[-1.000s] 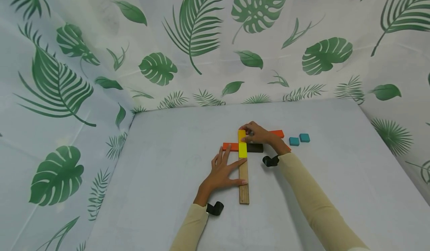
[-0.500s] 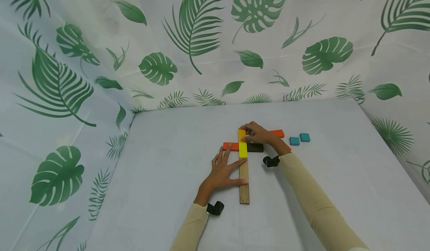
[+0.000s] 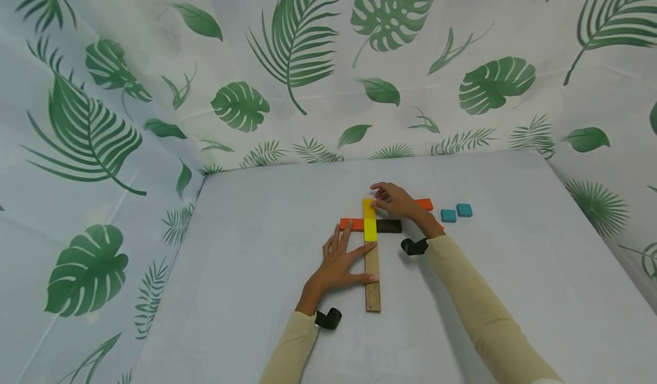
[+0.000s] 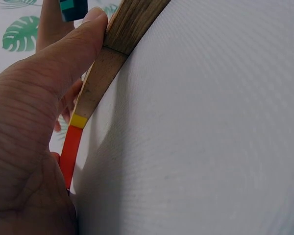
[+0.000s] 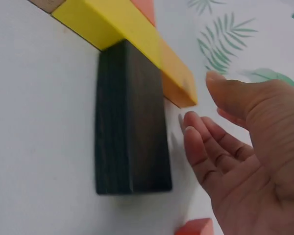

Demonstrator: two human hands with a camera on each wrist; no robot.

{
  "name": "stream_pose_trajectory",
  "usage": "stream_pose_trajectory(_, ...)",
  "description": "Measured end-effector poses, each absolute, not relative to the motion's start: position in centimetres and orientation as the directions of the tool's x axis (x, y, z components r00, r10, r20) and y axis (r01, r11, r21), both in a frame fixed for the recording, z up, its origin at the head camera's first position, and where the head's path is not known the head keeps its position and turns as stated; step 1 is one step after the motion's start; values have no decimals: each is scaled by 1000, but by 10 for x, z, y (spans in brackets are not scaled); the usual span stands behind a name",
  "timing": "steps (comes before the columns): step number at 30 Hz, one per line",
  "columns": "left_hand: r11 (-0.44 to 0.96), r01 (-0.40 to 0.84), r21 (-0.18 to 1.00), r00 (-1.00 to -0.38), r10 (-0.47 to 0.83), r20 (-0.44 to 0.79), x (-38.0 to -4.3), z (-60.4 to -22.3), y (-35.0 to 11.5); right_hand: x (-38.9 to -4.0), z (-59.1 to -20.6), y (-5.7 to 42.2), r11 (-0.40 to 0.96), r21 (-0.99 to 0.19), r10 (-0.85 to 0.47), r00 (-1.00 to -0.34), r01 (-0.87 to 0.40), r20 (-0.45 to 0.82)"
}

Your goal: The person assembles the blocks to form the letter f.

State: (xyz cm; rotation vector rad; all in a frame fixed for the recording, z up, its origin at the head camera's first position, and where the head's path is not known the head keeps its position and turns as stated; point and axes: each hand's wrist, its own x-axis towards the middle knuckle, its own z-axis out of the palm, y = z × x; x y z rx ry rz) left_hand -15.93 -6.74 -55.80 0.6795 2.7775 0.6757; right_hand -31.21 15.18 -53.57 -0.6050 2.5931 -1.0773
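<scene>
Several blocks lie in a cross on the white tabletop. Its upright is two plain wooden blocks (image 3: 372,264) below a yellow block (image 3: 370,230), whose far end continues in a darker amber piece (image 5: 179,78). A red block (image 3: 352,225) forms the left arm and a black block (image 3: 389,226) the right arm. My left hand (image 3: 336,264) spreads flat beside the wood, thumb and index on the wooden blocks, another fingertip on the red block. My right hand (image 3: 397,201) hovers at the amber end with loosely bent fingers; a gap shows between them and the piece in the right wrist view.
Two teal blocks (image 3: 449,216) sit to the right. An orange-red block (image 3: 424,204) lies partly hidden behind my right hand, and another red piece (image 5: 196,227) shows by its wrist. A leaf-print curtain (image 3: 308,59) stands behind and beside the table.
My right fingers have come off the far end of the yellow upright and lifted slightly away to the right. The left hand and the blocks have stayed put.
</scene>
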Motion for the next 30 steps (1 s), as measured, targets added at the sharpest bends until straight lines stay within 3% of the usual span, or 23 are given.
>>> stream_pose_trajectory(7,785,393,478,-875,480,-69,-158,-558,-68,-311,-521,169,643,-722,-389,-921,-255,-21)
stream_pose_trajectory(11,787,393,476,-875,479,-69,-159,-558,-69,-313,-513,184,674,-704,-368,-928,-225,-55)
stream_pose_trajectory(14,786,397,473,-874,481,-66,-159,-559,-69,-312,-507,197,741,-643,-362,-922,-195,-137)
stream_pose_trajectory(21,789,389,476,-878,474,-68,-159,-560,-69,-305,-496,215,876,-388,-401,-879,-286,-257)
stream_pose_trajectory(30,791,391,471,-876,477,-73,-159,-559,-69,-308,-506,204,925,-359,-216,-951,-126,-221)
